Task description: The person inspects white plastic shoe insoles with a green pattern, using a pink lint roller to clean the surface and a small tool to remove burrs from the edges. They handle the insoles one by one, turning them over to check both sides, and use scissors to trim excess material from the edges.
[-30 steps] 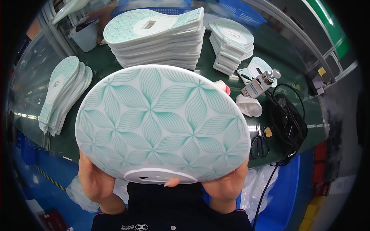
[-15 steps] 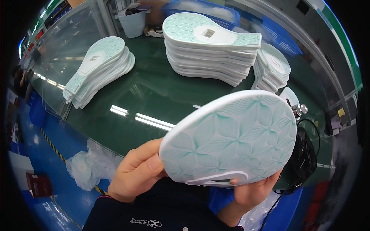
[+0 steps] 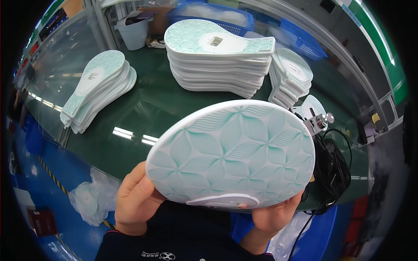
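Note:
Between my hands, tilted up close in front of me, is a white paddle-shaped panel [image 3: 230, 152] with a mint-green leaf pattern. Its wide rounded end faces up, and its narrow end is hidden by the steep angle. My left hand [image 3: 138, 195] grips the left edge, thumb on the front. On the right, my right hand [image 3: 276, 213] holds the lower edge, its fingers mostly behind the panel. One fingertip shows at the white oval recess near the bottom. Similar panels lie in a tall stack [image 3: 217, 65] beyond, a left stack [image 3: 98, 89] and a right stack [image 3: 291, 76].
The stacks stand on a dark green table [image 3: 152, 95]. Right of the held panel are a metal fitting with a knob [image 3: 320, 123] and a black bag [image 3: 333, 174] with a cable. Blue baskets [image 3: 302, 39] and a pale bin [image 3: 133, 35] line the back. Clear plastic bags [image 3: 93, 198] hang at left.
The held panel has shifted left and tipped, so its recess looks flatter. Both hands moved left with it, keeping their grip. The background has also shifted slightly in view.

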`<state>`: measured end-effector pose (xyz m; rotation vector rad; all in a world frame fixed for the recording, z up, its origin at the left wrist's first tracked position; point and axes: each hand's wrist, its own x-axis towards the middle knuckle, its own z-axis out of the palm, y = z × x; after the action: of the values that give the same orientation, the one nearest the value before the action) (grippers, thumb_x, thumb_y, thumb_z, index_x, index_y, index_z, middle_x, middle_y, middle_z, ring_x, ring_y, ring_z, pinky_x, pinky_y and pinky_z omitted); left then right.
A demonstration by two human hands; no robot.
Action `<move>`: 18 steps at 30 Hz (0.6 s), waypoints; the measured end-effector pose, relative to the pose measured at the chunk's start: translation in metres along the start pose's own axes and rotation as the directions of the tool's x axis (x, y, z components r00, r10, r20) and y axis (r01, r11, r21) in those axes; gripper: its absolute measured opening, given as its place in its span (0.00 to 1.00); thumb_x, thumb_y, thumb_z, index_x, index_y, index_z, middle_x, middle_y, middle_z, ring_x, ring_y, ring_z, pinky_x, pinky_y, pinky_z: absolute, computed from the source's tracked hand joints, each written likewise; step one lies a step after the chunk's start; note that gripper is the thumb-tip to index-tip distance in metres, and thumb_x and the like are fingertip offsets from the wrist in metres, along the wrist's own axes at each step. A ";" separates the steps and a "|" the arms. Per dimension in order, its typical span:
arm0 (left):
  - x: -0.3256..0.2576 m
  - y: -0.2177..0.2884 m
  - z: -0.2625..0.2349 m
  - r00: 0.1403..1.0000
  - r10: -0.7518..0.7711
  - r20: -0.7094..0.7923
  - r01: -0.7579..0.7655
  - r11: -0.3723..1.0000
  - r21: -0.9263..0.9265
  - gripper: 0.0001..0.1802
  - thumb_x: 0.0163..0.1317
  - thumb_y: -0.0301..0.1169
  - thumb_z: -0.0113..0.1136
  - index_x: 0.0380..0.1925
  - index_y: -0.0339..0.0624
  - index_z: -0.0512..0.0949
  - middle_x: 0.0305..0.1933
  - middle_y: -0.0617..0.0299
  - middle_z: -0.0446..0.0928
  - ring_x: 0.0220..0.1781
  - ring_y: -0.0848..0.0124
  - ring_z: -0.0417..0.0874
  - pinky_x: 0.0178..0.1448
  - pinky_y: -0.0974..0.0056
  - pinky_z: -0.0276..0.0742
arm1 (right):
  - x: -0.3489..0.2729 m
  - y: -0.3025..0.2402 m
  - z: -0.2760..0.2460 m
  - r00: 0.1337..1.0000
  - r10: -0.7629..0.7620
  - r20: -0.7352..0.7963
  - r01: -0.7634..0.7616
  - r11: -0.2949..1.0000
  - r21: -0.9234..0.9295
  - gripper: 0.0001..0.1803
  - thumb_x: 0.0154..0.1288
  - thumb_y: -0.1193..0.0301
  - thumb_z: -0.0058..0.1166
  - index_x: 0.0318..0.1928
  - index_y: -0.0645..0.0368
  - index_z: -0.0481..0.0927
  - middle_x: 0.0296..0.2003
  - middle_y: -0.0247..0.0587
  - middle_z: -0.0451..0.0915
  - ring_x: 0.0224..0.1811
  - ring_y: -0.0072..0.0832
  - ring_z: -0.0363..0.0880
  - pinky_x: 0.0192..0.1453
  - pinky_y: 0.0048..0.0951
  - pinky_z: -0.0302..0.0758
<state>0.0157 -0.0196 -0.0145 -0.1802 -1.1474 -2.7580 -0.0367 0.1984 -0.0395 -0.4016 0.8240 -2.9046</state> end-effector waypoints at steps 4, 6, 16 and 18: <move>0.002 -0.001 -0.003 0.999 0.031 -0.030 -0.031 0.999 0.011 0.25 0.63 0.31 0.38 0.57 0.27 0.53 0.57 0.43 0.61 0.58 0.55 0.66 0.58 0.52 0.64 | -0.003 -0.002 0.001 0.995 0.074 -0.067 -0.078 0.994 -0.070 0.29 0.67 0.53 0.25 0.63 0.53 0.51 0.61 0.41 0.57 0.61 0.41 0.58 0.61 0.48 0.56; 0.004 0.000 -0.004 0.997 0.058 -0.044 -0.058 0.998 0.011 0.26 0.63 0.32 0.37 0.58 0.27 0.51 0.59 0.42 0.58 0.59 0.54 0.64 0.58 0.51 0.63 | -0.001 -0.001 0.002 0.997 0.078 0.018 -0.076 0.994 -0.075 0.29 0.67 0.53 0.25 0.63 0.54 0.50 0.61 0.42 0.56 0.61 0.41 0.58 0.62 0.48 0.56; 0.008 0.001 -0.016 0.997 0.026 -0.076 -0.028 0.999 -0.027 0.28 0.66 0.35 0.30 0.62 0.35 0.42 0.64 0.49 0.51 0.64 0.56 0.58 0.62 0.49 0.60 | 0.004 -0.010 0.025 0.975 0.187 0.123 -0.179 0.981 -0.074 0.34 0.66 0.51 0.25 0.63 0.63 0.46 0.61 0.47 0.54 0.63 0.40 0.54 0.64 0.44 0.53; 0.009 0.001 -0.015 0.997 0.018 -0.077 -0.022 0.998 -0.055 0.27 0.66 0.34 0.29 0.62 0.35 0.42 0.65 0.49 0.51 0.64 0.57 0.58 0.63 0.50 0.59 | 0.000 -0.008 0.022 0.971 0.158 0.181 -0.186 0.971 0.153 0.35 0.65 0.50 0.28 0.63 0.62 0.46 0.61 0.48 0.55 0.62 0.41 0.56 0.63 0.45 0.55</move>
<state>0.0062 -0.0320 -0.0233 -0.0916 -1.0456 -2.7554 -0.0309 0.1944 -0.0173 -0.5207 0.5531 -2.7076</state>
